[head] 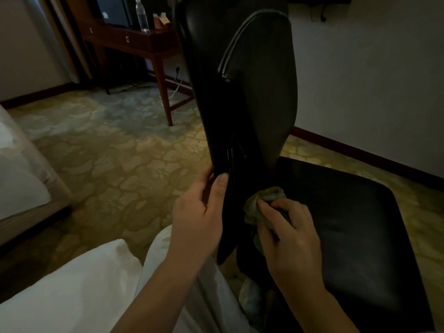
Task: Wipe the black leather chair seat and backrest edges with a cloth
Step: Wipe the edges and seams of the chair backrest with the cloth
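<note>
The backrest [252, 92] is seen edge-on, rising from the rear edge of the seat [348, 224]. Its lower edge is clamped by the left hand [199, 205]: the thumb is laid flat on the near face and the fingers are wrapped round behind. A bunched greenish cloth [262, 200] is held in the right hand [288, 227], whose fingers are curled over it. The cloth is pressed against the backrest's lower edge, just above the seat's rear edge and just beside the left thumb. Most of the cloth sticks out beyond the right fingertips, toward the backrest.

A clear bottle [142, 15] and a small box [162, 20] are stood near the right end of a wooden desk [144, 42], well apart from the chair. Any writing on them is too small to be read. A patterned carpet [108, 145] is spread beneath everything.
</note>
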